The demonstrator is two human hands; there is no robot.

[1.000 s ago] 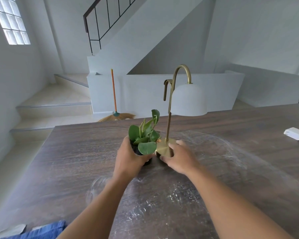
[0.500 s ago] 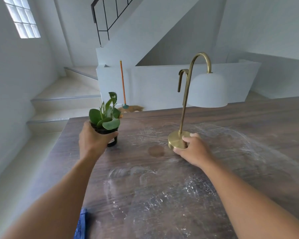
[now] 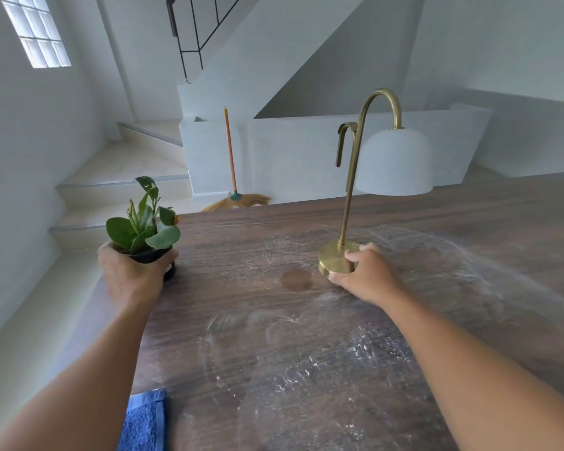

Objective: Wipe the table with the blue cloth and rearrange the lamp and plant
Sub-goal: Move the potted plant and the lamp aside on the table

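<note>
At the tabletop's [image 3: 469, 242] far left edge the left hand [image 3: 129, 278] grips a light potted plant [image 3: 142, 229], while the right hand [image 3: 365, 275] pinches the probably top-heavy brass lamp's [image 3: 355, 177] base, mid-table.

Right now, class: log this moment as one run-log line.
left hand: grips plant pot | right hand: holds lamp base | blue cloth: idle, near edge

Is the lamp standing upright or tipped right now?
Upright. The lamp has its stem rising nearly straight from the brass base, which looks flat on the table, with the right hand gripping the base's edge.
</note>
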